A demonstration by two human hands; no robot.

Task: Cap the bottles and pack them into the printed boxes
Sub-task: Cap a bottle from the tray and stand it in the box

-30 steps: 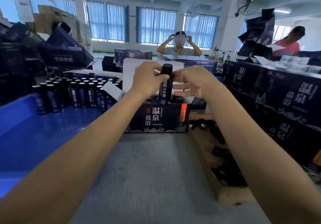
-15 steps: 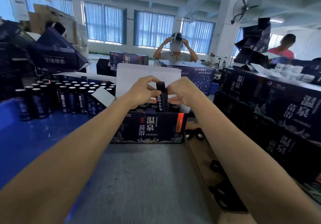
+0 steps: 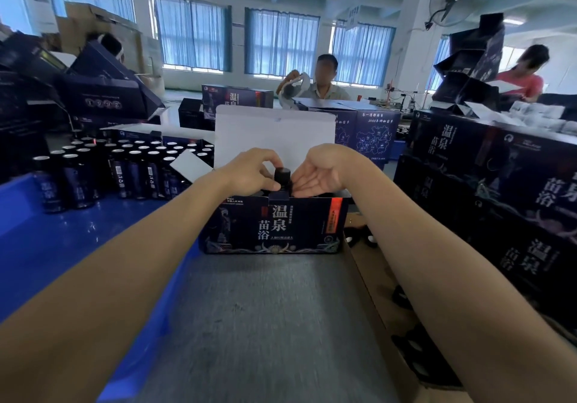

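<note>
A dark printed box (image 3: 274, 226) stands open on the grey table, its white lid (image 3: 274, 135) raised behind. A black-capped bottle (image 3: 282, 175) sits low in the box, only its cap and neck above the rim. My left hand (image 3: 253, 169) pinches the bottle's neck just under the cap. My right hand (image 3: 321, 173) is beside it, palm up, its straight fingertips touching the bottle. Several uncapped dark bottles (image 3: 131, 165) stand in rows on the blue surface at the left.
Stacked printed boxes (image 3: 499, 190) wall the right side. A brown cardboard tray (image 3: 368, 265) with black caps (image 3: 415, 355) runs along the right of the grey table (image 3: 265, 324). More boxes pile at the left. Two people sit across the room.
The bottle has gone down into the box, from held above the rim to nearly full depth. Both hands came down with it. The person opposite lowered a white item from their face.
</note>
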